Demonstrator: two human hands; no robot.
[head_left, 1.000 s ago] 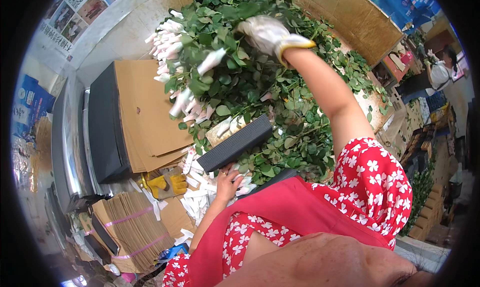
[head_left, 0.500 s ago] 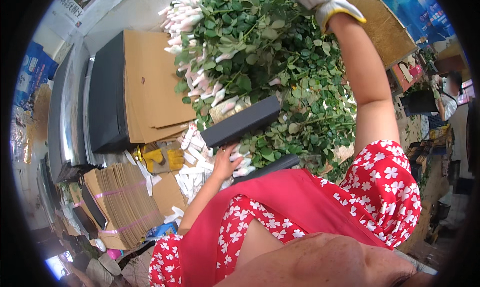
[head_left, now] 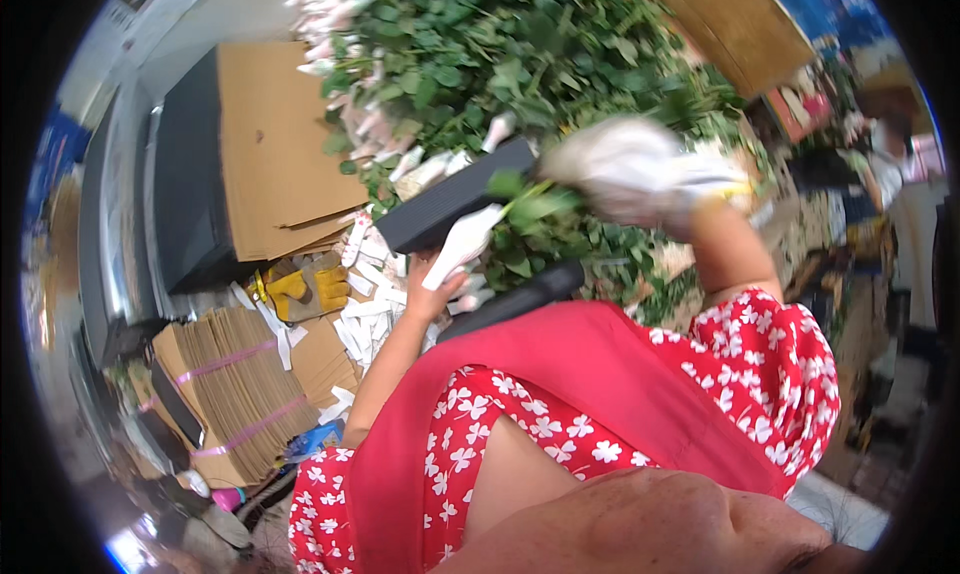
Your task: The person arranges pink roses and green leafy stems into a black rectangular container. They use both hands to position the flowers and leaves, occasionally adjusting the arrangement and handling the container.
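Note:
My right hand (head_left: 625, 169), in a white work glove with a yellow cuff edge, is smeared by motion over the pile of greenery. It appears closed around the stem of a rose (head_left: 467, 242), whose bud is wrapped in a white sleeve and points down toward my left hand. My bare left hand (head_left: 433, 296) is just below a dark grey bar (head_left: 458, 196), beside other wrapped buds (head_left: 472, 300). Its thumb and a finger show apart; the rose bud hides part of it. Many leafy roses (head_left: 470, 59) with white-wrapped buds lie heaped beyond the bar.
White paper sleeves (head_left: 375, 334) lie scattered left of my left hand, beside yellow-and-grey gloves (head_left: 305, 289). Large cardboard sheets (head_left: 285, 154) and a strapped cardboard stack (head_left: 230, 389) are at left. A dark padded bar (head_left: 520, 299) is near my apron. Another person (head_left: 885, 164) is far right.
My right hand has come from the far top of the pile back toward me, bringing a wrapped rose to the bar. My left hand has lifted slightly under the bar. The view has shifted a little.

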